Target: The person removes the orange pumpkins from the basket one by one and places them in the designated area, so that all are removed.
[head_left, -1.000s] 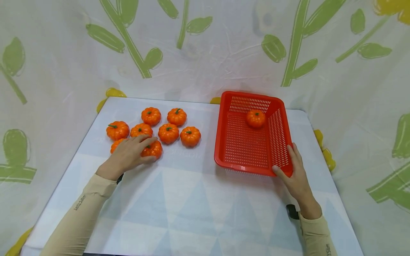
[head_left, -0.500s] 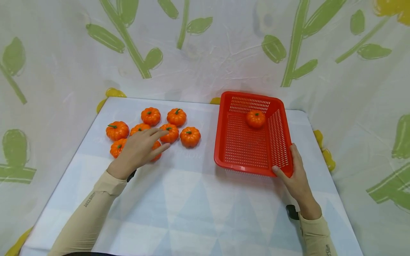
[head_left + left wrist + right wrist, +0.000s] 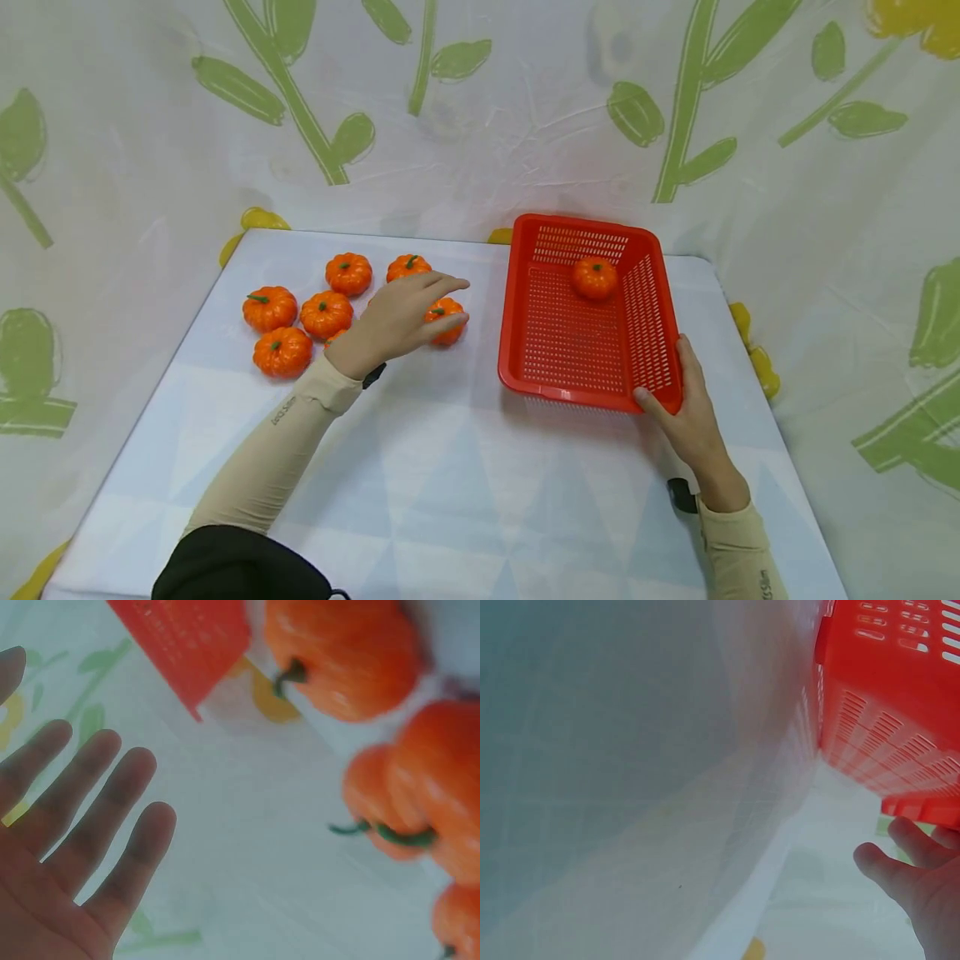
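My left hand [image 3: 397,321] is held over the small orange pumpkins on the left of the table, fingers spread and nothing held. In the left wrist view its fingers [image 3: 139,791] are straight and apart from the pumpkins. The pumpkin [image 3: 447,323] at the group's right end shows between thumb and fingers; others are partly hidden under the hand. A red plastic basket [image 3: 506,333] stands to the right, with one pumpkin [image 3: 596,278] inside near its back. My right hand [image 3: 693,425] grips the basket's near right corner, thumb on the rim and fingers along the outer side.
Several more pumpkins, such as one at the left [image 3: 282,352] and one at the back [image 3: 348,274], sit close together. The pale patterned table [image 3: 450,492] ends at a leaf-printed cloth backdrop [image 3: 510,125]. A black rounded shape [image 3: 236,567] shows at the bottom edge.
My left hand has lifted off the front pumpkin and moved right and away from me, over the right-hand pumpkins. My right hand and the basket have stayed in place.
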A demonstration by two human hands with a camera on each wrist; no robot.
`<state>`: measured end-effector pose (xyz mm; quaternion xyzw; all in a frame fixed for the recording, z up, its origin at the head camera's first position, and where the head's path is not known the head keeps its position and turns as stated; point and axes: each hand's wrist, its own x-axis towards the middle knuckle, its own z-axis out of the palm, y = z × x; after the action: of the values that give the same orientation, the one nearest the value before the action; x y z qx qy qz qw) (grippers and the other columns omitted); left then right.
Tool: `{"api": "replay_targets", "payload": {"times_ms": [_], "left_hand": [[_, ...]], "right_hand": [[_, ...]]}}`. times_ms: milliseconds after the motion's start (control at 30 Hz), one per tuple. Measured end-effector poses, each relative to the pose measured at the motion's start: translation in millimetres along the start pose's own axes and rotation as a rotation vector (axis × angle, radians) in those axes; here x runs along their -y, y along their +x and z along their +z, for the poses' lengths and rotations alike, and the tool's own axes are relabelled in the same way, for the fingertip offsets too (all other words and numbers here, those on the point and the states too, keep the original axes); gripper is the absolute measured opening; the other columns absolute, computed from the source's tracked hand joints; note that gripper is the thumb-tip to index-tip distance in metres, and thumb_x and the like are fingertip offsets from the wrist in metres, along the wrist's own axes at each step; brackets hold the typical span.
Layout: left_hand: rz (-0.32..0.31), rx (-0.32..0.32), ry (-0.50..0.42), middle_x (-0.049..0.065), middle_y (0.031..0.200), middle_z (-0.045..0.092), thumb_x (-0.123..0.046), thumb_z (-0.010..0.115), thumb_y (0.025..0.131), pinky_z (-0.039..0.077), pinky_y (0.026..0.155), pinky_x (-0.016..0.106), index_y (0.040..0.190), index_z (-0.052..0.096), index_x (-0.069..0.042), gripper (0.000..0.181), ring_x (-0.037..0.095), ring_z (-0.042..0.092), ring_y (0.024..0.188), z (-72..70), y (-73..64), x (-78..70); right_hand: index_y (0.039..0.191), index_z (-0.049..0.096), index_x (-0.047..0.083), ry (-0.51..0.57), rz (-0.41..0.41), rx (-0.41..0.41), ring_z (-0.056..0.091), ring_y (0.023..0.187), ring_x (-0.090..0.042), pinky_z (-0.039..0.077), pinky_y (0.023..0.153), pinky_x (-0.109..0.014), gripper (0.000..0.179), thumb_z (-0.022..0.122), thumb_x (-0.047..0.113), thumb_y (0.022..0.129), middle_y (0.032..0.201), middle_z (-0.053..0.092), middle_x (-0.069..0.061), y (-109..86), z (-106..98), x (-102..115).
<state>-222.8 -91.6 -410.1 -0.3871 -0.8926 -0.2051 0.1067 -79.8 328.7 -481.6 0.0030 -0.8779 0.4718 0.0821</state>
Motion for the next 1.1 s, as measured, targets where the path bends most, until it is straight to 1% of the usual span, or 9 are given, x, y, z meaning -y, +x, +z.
{"api": "replay_targets", "payload": {"times_ms": [67,133,233,400,633,800,967,1033,1100], "left_hand": [[-0.002,0.023,-0.015,0.006,0.130,0.066,-0.049,0.064,0.098,0.054,0.092,0.042,0.137,0.063,-0.014,0.052,0.025,0.064,0.113,4.6,11.9,-3.9],[0.005,0.037,-0.021,0.005,0.131,0.065,-0.050,0.064,0.098,0.055,0.091,0.041,0.138,0.062,-0.015,0.053,0.024,0.064,0.113,8.5,23.2,-8.1],[0.008,0.067,-0.022,0.003,0.134,0.063,-0.049,0.065,0.097,0.054,0.093,0.041,0.140,0.060,-0.016,0.055,0.024,0.062,0.117,14.7,39.0,-13.2],[0.026,0.115,-0.012,0.004,0.138,0.061,-0.050,0.064,0.097,0.052,0.094,0.041,0.144,0.057,-0.016,0.058,0.024,0.061,0.119,20.5,64.0,-22.0],[0.053,0.166,-0.004,0.003,0.139,0.059,-0.051,0.062,0.098,0.052,0.090,0.036,0.147,0.055,-0.019,0.059,0.019,0.059,0.117,30.2,103.6,-30.0],[0.068,0.210,0.009,0.004,0.140,0.058,-0.051,0.063,0.098,0.050,0.095,0.035,0.146,0.056,-0.017,0.059,0.018,0.059,0.119,36.8,132.8,-36.3],[0.032,0.260,0.014,0.002,0.141,0.057,-0.056,0.059,0.098,0.051,0.096,0.035,0.147,0.053,-0.019,0.062,0.018,0.058,0.121,42.1,161.7,-40.8],[0.006,0.288,0.031,0.001,0.142,0.056,-0.058,0.057,0.098,0.050,0.097,0.034,0.149,0.052,-0.020,0.064,0.016,0.056,0.123,46.3,172.5,-41.5],[-0.005,0.314,0.066,0.001,0.144,0.055,-0.058,0.056,0.099,0.048,0.101,0.033,0.150,0.050,-0.019,0.064,0.016,0.055,0.125,52.5,182.9,-42.5]], "right_hand": [[0.164,0.000,0.029,0.004,-0.005,-0.002,0.031,0.142,-0.034,0.039,0.096,-0.010,0.105,0.075,0.020,0.091,0.168,0.009,0.000,0.0,0,0],[0.164,0.000,0.029,0.003,-0.005,-0.002,0.030,0.143,-0.034,0.039,0.095,-0.009,0.105,0.075,0.020,0.091,0.168,0.008,0.000,0.0,0,-2],[0.163,-0.001,0.033,0.004,-0.009,-0.003,0.031,0.143,-0.033,0.039,0.095,-0.009,0.106,0.076,0.019,0.090,0.168,0.008,0.002,2.8,1,-15],[0.164,-0.001,0.028,0.009,-0.012,0.001,0.032,0.142,-0.034,0.039,0.096,-0.009,0.105,0.075,0.018,0.091,0.168,0.008,-0.001,3.1,2,-12],[0.164,0.000,0.026,0.006,0.008,0.001,0.032,0.142,-0.033,0.040,0.094,-0.010,0.105,0.075,0.018,0.091,0.168,0.008,0.001,1.9,1,-10],[0.164,0.000,0.026,0.009,-0.001,0.004,0.031,0.142,-0.033,0.040,0.095,-0.010,0.105,0.075,0.017,0.091,0.168,0.008,-0.001,1.4,1,-11],[0.164,0.001,0.024,0.005,-0.008,-0.003,0.033,0.141,-0.033,0.040,0.094,-0.009,0.105,0.075,0.016,0.090,0.168,0.009,0.000,2.1,0,-13],[0.164,0.001,0.025,0.004,-0.005,-0.004,0.032,0.141,-0.032,0.040,0.095,-0.009,0.105,0.075,0.016,0.090,0.168,0.009,0.002,2.3,0,-15],[0.164,0.001,0.028,-0.004,0.002,-0.005,0.030,0.143,-0.031,0.038,0.095,-0.009,0.106,0.076,0.018,0.090,0.168,0.007,0.003,2.2,0,-16]]}}
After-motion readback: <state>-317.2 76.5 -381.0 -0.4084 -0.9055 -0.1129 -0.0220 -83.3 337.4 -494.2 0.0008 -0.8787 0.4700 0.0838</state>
